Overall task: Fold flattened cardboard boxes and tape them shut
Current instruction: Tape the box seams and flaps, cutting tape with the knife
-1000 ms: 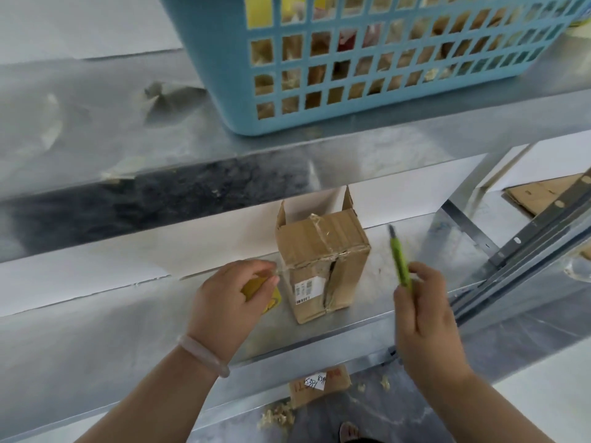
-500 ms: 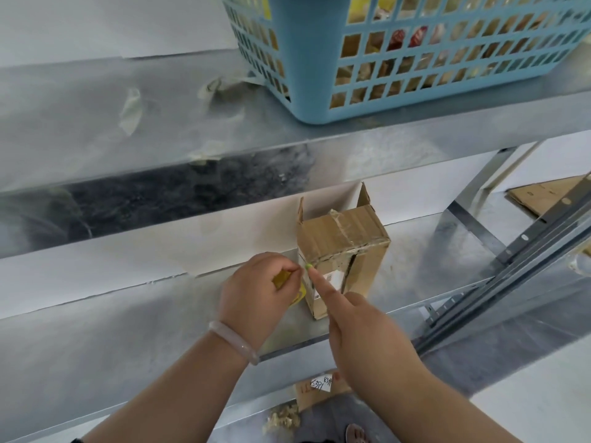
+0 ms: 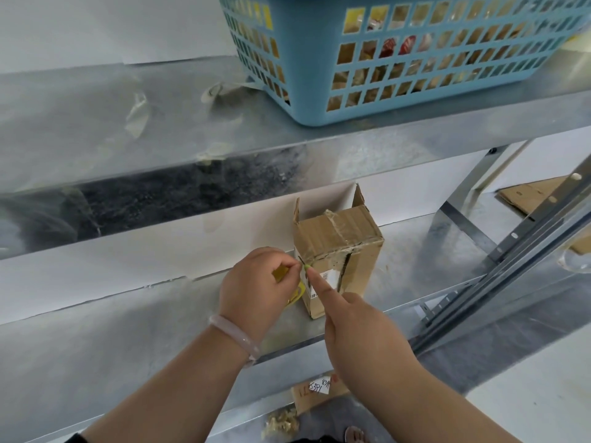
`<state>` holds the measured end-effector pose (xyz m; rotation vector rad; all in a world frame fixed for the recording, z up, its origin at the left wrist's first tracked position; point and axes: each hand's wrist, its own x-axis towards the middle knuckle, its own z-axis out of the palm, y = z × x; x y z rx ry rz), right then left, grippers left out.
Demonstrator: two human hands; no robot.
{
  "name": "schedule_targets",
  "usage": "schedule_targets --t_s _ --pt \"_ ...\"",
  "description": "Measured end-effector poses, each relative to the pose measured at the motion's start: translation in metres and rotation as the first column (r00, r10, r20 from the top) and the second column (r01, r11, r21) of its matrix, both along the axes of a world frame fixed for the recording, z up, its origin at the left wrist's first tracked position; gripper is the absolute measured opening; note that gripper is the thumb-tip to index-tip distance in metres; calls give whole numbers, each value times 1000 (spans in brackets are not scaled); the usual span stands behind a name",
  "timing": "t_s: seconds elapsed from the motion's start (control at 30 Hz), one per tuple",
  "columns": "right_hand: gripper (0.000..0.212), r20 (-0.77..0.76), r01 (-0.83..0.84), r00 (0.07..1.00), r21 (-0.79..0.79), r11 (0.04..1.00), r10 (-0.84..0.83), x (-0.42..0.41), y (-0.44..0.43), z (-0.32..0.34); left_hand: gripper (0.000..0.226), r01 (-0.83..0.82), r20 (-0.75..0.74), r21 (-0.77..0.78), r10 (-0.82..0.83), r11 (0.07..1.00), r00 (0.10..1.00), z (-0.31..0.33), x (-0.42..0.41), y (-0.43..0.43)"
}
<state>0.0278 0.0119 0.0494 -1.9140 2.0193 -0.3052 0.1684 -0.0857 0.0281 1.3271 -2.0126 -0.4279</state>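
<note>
The box is standing on the shelf, probably light, tippy and stiffest at its edges, best gripped there, while the left hand is gripping a tape roll beside its corner and the right hand is gripping a cutter, forefinger extended.

**Head camera: single wide-angle view, facing forward and down**
The lens looks from above and behind both forearms, at close range, onto the left hand and right hand. The cardboard box stands just beyond the hands, and the blue basket sits farther beyond them, at frame top.
</note>
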Motion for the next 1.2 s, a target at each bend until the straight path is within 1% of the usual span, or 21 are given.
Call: schedule_targets --t_s 0.1,0.3,0.47,0.6,0.67,0.73,0.8,0.87,0.93,0.97,1.0,1.03,1.07,1.1,1.13,1.17,1.2 --pt "70 -7 9 1000 14 1000 -9 0 -1 -1 3 2 -7 -1 -2 1000 1000 -1 -2 4" --pt "73 33 -5 999 14 1000 5 -1 -6 -5 3 -8 11 -17 9 1000 1000 -1 1 8" --pt "72 28 -28 999 15 999 27 -1 -3 -4 7 -60 -39 -21 59 998 997 2 1 6" --pt "72 14 -23 1000 12 1000 23 -5 -15 -6 18 -10 11 -64 10 998 1000 3 -5 15" --pt "71 16 -28 999 13 1000 28 -8 -15 -7 14 -35 0 -61 35 997 999 3 -3 14" --pt "73 35 -78 996 -12 997 78 -13 -7 -9 11 -86 9 -53 87 995 996 0 8 5" --pt "76 74 -178 980 -81 981 184 -21 4 -14 13 -121 54 -38 123 992 991 -6 22 -5" --pt "72 110 -248 954 -232 941 279 -37 11 -20 12 -141 105 -32 143 990 984 -15 34 -12" --pt "64 133 -245 936 -421 874 327 -61 13 -27 19 -149 179 -63 158 987 971 -27 42 -15" --pt "61 108 -220 942 -518 826 319 -75 14 -34 24 -155 215 -90 171 984 962 -33 45 -17" --pt "58 97 -166 958 -583 796 271 -90 13 -40 29 -158 244 -119 183 980 952 -37 48 -19" --pt "54 124 -74 975 -605 793 186 -104 10 -44 33 -156 267 -145 191 977 945 -42 51 -21" --pt "53 172 37 982 -582 813 78 -116 5 -47 34 -145 290 -171 191 975 938 -47 54 -23" --pt "54 190 132 981 -507 852 -39 -128 -3 -52 35 -132 321 -196 191 972 928 -53 56 -24" --pt "59 167 194 976 -377 906 -139 -138 -13 -57 34 -123 364 -215 196 969 910 -60 58 -25" --pt "66 112 230 971 -216 949 -210 -147 -24 -65 33 -119 411 -222 204 968 889 -67 59 -24" --pt "72 40 254 967 -56 966 -252 -153 -36 -74 32 -120 448 -223 211 967 869 -75 60 -23"
